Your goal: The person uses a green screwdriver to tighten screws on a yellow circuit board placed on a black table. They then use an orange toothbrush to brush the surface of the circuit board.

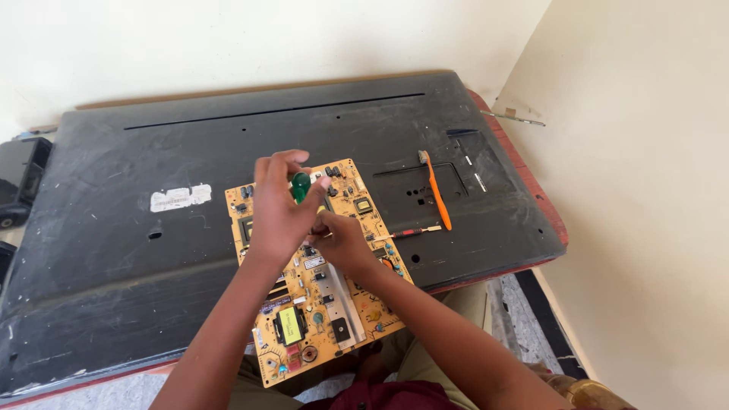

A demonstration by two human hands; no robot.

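Observation:
A yellow circuit board with black and silver parts lies on the back of a large black flat-panel set. My left hand grips the green handle of a screwdriver, held upright over the board's upper half. My right hand rests on the board just beside and below the left, fingers bent near the tool's shaft; its fingertips are hidden, so whether it pinches anything is unclear.
An orange toothbrush and a thin red-and-white probe lie on the panel right of the board. A white sticker sits to the left. Walls stand close behind and on the right. A black object is at the far left.

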